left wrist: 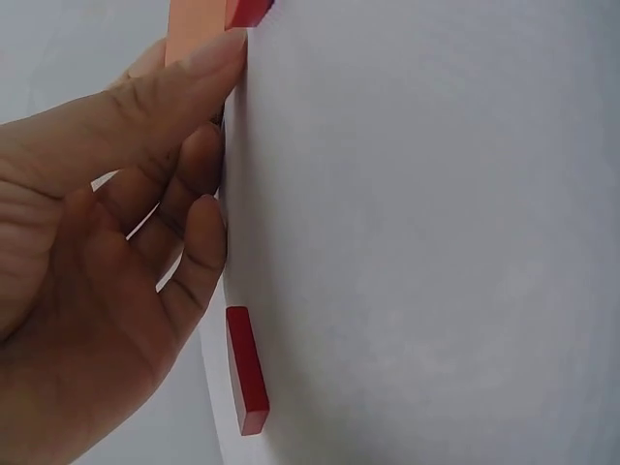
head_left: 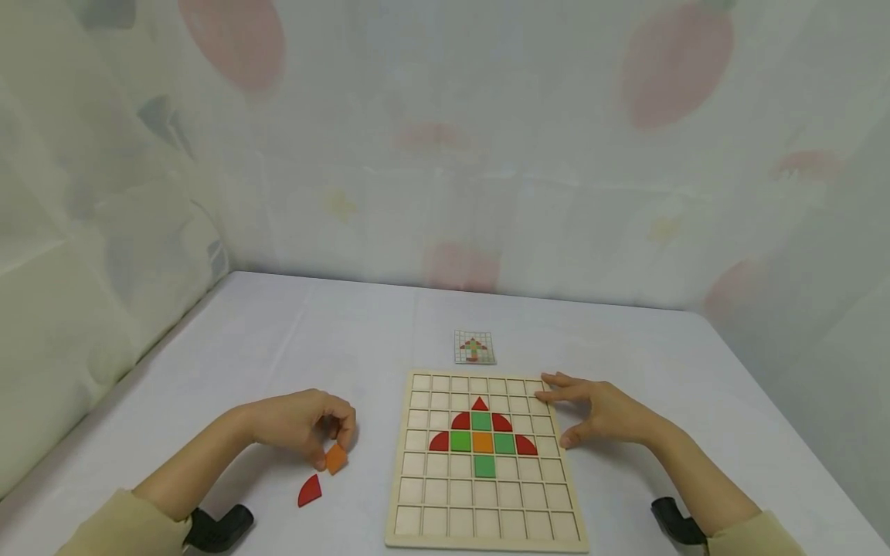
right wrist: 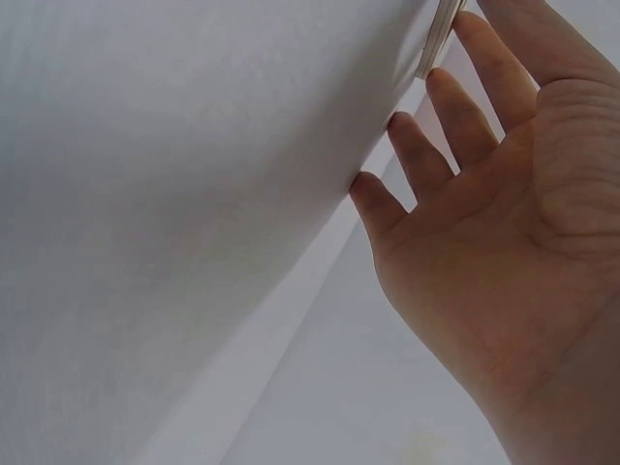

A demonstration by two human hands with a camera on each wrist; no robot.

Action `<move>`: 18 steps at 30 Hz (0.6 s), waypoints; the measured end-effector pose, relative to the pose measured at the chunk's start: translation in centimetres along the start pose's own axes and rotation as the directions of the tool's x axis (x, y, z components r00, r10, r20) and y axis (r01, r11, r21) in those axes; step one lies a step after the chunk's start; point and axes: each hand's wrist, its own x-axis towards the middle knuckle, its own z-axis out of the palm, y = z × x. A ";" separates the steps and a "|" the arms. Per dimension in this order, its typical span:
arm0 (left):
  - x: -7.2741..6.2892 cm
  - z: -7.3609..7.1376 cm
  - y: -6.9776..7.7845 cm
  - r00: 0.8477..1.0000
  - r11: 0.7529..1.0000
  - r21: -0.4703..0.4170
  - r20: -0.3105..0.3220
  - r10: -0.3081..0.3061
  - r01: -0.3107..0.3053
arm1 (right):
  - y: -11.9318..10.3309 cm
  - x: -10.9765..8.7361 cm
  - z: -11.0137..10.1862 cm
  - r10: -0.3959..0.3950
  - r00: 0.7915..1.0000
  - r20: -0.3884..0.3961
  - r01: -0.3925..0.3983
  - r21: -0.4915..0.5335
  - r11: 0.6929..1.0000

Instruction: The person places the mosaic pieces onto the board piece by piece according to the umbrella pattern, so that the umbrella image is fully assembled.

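My left hand (head_left: pixel 302 421) pinches an orange square tile (head_left: pixel 337 459) between thumb and fingers, low over the table left of the board. A red quarter-circle tile (head_left: pixel 310 490) lies on the cloth just below it; its thick edge also shows in the left wrist view. The wooden grid board (head_left: pixel 396 533) holds a red triangle (head_left: pixel 480 404), several green squares (head_left: pixel 484 466), an orange square (head_left: pixel 483 442) and several red quarter circles (head_left: pixel 525 445). My right hand (head_left: pixel 605 413) rests at the board's upper right edge, fingers spread; in the right wrist view some fingertips touch the white cloth.
A small printed card (head_left: pixel 475 347) with a coloured grid pattern lies behind the board. White cloth covers the table (head_left: pixel 334 324). Patterned fabric (head_left: pixel 542 154) hangs at the back and both sides. A black strap piece (head_left: pixel 222 529) sits at each wrist.
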 end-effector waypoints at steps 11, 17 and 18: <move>0.4 -0.1 0.2 0.999 0.997 -0.064 0.006 0.045 -0.044 | 0.0 0.0 0.0 0.013 1.000 0.000 -0.013 0.008 1.000; 0.6 -0.1 0.5 0.998 0.998 -0.042 -0.028 0.048 -0.049 | -0.1 0.0 0.0 0.022 1.000 0.003 -0.022 0.005 1.000; 0.6 0.0 0.6 0.998 0.998 -0.040 -0.036 0.048 -0.049 | -0.1 0.0 0.0 0.021 1.000 0.004 -0.022 0.007 1.000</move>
